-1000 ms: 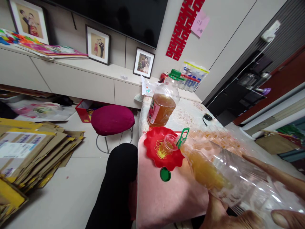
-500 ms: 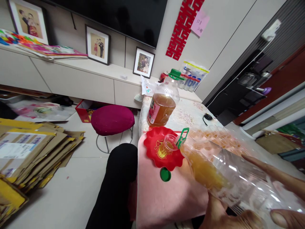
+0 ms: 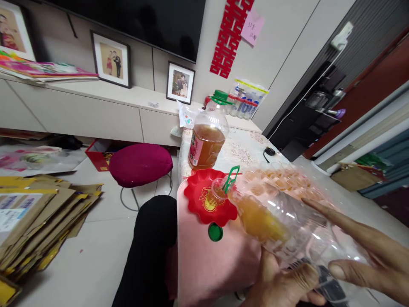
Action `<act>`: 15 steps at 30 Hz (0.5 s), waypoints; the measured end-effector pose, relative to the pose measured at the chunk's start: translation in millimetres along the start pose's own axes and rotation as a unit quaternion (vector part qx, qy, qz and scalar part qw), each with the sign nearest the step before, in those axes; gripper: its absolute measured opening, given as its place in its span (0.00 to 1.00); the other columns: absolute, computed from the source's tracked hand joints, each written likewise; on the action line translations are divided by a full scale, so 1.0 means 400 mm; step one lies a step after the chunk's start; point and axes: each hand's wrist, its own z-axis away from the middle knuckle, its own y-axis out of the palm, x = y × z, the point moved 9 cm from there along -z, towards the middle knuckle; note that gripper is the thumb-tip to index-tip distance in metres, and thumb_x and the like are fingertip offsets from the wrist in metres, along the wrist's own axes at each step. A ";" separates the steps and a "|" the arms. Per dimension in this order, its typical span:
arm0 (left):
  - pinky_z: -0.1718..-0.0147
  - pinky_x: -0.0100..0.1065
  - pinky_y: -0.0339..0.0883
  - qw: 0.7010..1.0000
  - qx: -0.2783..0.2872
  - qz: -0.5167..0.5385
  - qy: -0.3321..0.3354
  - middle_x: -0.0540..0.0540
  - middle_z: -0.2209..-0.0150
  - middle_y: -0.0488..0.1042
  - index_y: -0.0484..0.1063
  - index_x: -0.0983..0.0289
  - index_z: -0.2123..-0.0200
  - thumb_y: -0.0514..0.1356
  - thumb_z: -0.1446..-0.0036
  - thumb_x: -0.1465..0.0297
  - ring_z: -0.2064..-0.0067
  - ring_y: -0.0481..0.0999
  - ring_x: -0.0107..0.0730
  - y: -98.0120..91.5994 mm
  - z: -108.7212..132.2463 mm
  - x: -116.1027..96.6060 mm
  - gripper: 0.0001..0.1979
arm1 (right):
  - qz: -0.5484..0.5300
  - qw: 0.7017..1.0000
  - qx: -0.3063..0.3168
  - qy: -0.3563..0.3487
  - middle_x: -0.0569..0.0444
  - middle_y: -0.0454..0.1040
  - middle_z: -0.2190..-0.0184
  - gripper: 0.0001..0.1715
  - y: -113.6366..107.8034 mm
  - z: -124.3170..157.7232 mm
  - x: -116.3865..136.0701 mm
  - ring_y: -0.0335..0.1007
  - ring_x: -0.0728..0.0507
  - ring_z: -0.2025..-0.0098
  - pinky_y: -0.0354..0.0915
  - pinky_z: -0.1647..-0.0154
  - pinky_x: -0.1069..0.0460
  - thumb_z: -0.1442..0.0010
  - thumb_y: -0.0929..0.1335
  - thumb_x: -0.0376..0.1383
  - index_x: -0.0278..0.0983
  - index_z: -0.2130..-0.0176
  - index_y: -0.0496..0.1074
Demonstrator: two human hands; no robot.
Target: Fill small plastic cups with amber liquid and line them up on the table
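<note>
- Head view: our left hand [image 3: 284,285] and right hand [image 3: 367,256] grip the tilted plastic bottle [image 3: 287,226].
- Its mouth hangs over the red dish [image 3: 198,204].
- We see a green cap [image 3: 215,232] just beside it.

Right hand [image 3: 367,260] and left hand [image 3: 287,288] cut off by the lower edge; tilted bottle [image 3: 287,230] base hidden there, label of far bottle [image 3: 207,140] too small to read

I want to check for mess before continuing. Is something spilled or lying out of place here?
No spill is visible. The green cap lies loose on the pink cloth, off the tilted bottle held by both hands, left and right, over the red dish.
</note>
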 end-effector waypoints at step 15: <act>0.37 0.53 0.64 0.992 0.043 -0.079 0.088 0.64 0.40 0.75 0.57 0.60 0.33 0.73 0.49 0.59 0.40 0.75 0.53 0.017 0.035 -0.127 0.45 | -0.293 0.951 -0.012 0.096 0.56 0.44 0.27 0.63 0.113 0.057 0.064 0.39 0.34 0.26 0.48 0.30 0.40 0.43 0.74 0.64 0.51 0.25 0.43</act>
